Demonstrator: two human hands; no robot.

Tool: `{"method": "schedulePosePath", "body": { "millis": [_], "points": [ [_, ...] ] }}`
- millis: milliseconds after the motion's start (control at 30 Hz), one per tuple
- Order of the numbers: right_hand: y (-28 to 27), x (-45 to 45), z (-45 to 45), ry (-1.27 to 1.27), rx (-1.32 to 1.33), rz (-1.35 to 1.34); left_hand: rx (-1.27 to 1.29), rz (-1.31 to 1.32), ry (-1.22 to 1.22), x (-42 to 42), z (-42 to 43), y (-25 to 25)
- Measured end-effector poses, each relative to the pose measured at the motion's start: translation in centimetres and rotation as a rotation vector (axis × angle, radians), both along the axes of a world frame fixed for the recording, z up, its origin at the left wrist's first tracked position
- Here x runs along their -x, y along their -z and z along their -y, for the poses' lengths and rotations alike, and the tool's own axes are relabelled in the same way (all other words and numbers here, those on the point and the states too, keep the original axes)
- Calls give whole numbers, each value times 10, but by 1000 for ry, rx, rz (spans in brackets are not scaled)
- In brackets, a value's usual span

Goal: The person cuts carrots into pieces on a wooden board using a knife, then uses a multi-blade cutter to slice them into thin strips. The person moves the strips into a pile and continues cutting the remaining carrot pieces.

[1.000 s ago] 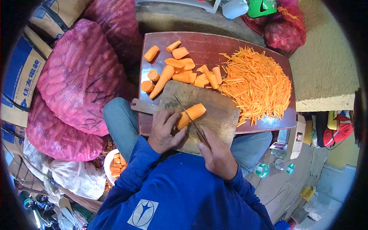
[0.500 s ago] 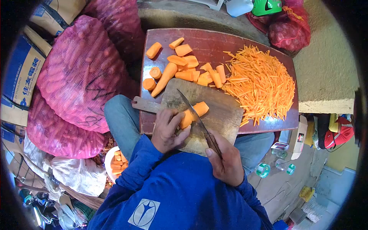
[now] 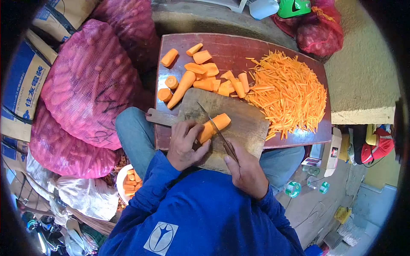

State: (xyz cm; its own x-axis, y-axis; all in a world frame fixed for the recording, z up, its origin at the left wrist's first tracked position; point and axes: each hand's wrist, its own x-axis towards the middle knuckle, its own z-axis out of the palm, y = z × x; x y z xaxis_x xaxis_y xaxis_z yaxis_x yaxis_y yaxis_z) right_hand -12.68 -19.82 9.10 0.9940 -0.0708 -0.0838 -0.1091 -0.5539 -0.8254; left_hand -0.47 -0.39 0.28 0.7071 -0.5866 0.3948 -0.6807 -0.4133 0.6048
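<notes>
1. orange carrot (image 3: 206, 134) lies slantwise on the wooden board (image 3: 247, 126), with the knife (image 3: 216, 130) crossing it.
2. the left hand (image 3: 186, 145) is clamped on the carrot's near end, fingers bent over it and thumb at its side; the right hand (image 3: 247, 170) is wrapped around the knife's handle.
3. to cut well, a firm hold matters most, since a round carrot could roll; tuck fingertips and thumb back, away from the blade.
4. even, unhurried strokes would suit, with weight over the table (image 3: 239, 45), as the board reaches past its near edge.
5. beyond the board, thick pieces (image 3: 202, 56) lie at left on the table; shreds (image 3: 290, 96) heap at right.
6. at lower left, a white tub (image 3: 121, 182) holds cut chunks (image 3: 131, 183); a bulging sack (image 3: 89, 85) shows long roots through pink mesh; the red bag (image 3: 318, 38) holds roundish things, perhaps bulbs, too unclear to name.
</notes>
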Motion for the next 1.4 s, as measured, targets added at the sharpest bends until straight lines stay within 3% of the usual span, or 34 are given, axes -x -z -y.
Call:
{"method": "schedulePosePath", "body": {
  "millis": [200,267,367,1000,1067,1200,1333,1400],
  "points": [
    [1,0,1,1,34,-28,189,-35,-31,3,8,-16],
    [4,0,1,-9,47,4,239,153,12,-4,14,-28],
    [-1,-3,2,-7,34,-35,81,224,80,-12,18,-29],
    [10,-17,9,-43,-55,-34,15,232,36,-12,25,9],
    [28,-19,9,-62,-5,-135,-66,110,32,-9,25,12],
    [28,-16,8,-41,-61,-121,-133,126,51,-13,21,9],
    [17,-12,12,30,-158,-1,-138,166,20,-8,17,-1],
    [13,-4,16,64,-187,47,-7,172,-16,-3,15,-2]
  ]
}}
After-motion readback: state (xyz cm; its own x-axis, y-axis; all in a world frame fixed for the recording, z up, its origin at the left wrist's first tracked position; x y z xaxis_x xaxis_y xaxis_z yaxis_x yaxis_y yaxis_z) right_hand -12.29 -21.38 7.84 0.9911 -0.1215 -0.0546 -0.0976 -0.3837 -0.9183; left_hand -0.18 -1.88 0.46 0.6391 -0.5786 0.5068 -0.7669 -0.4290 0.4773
